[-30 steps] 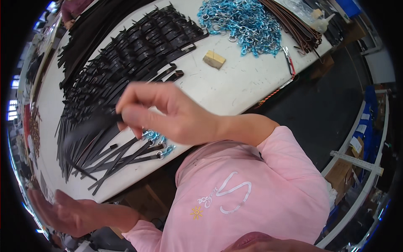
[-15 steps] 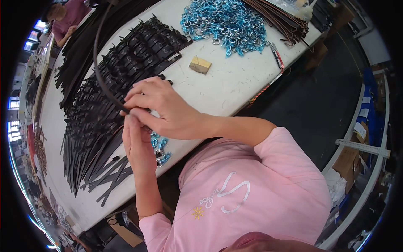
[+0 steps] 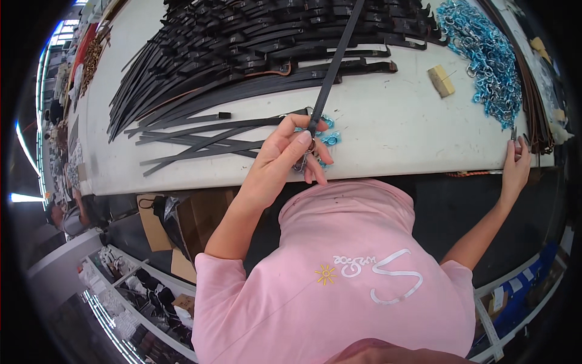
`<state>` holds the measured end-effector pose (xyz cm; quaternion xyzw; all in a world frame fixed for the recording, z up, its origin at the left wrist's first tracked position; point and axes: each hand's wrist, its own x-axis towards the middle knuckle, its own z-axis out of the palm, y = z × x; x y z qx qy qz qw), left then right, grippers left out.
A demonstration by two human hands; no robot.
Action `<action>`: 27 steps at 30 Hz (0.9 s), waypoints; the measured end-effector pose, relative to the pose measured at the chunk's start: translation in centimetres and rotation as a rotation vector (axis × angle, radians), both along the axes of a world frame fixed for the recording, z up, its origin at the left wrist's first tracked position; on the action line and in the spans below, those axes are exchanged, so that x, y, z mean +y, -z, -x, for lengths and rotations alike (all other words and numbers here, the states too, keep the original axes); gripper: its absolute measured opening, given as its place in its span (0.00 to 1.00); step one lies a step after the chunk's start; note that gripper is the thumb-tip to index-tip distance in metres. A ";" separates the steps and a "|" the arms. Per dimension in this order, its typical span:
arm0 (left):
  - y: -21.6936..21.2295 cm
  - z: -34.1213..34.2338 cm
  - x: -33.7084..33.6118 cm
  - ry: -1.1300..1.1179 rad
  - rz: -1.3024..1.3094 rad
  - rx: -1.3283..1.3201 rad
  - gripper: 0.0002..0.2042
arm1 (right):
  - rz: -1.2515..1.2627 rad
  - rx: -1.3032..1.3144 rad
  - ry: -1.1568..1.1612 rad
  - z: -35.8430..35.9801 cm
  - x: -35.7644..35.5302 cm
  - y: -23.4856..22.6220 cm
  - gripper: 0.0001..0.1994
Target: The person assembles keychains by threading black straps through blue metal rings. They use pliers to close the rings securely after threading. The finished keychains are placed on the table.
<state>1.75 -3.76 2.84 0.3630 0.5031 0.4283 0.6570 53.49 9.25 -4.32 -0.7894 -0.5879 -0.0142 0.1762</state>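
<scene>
My left hand (image 3: 285, 159) pinches the lower end of a long black strap (image 3: 332, 67) together with a small metal clasp (image 3: 303, 162), just above the near edge of the white table (image 3: 394, 124). The strap rises away over the table. A few blue clasps (image 3: 328, 137) lie beside the fingers. My right hand (image 3: 515, 171) is stretched far right at the table edge, its fingertips on a small hand tool (image 3: 514, 134); I cannot see whether it grips it.
A big heap of black straps (image 3: 242, 48) fills the far table, with loose straps (image 3: 200, 141) nearer. A pile of blue clasps (image 3: 491, 60), a wooden block (image 3: 441, 80) and brown straps (image 3: 538, 103) lie right. Cardboard boxes (image 3: 176, 225) sit below.
The two hands were together on the strap half a second ago. Now the right hand has swung out to the table's right edge, while the left keeps hold of the strap end.
</scene>
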 end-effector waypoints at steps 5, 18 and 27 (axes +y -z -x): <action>1.4 0.0 -2.5 -0.147 0.036 -0.060 0.13 | -0.097 0.411 -0.045 -6.3 1.5 2.6 0.21; 2.2 0.7 -2.8 -0.159 0.036 -0.126 0.12 | 0.101 0.716 -0.909 26.7 -6.4 -6.2 0.07; 2.0 0.2 -1.1 -0.185 0.049 -0.067 0.11 | 0.199 0.764 -1.026 31.0 -6.5 -5.0 0.02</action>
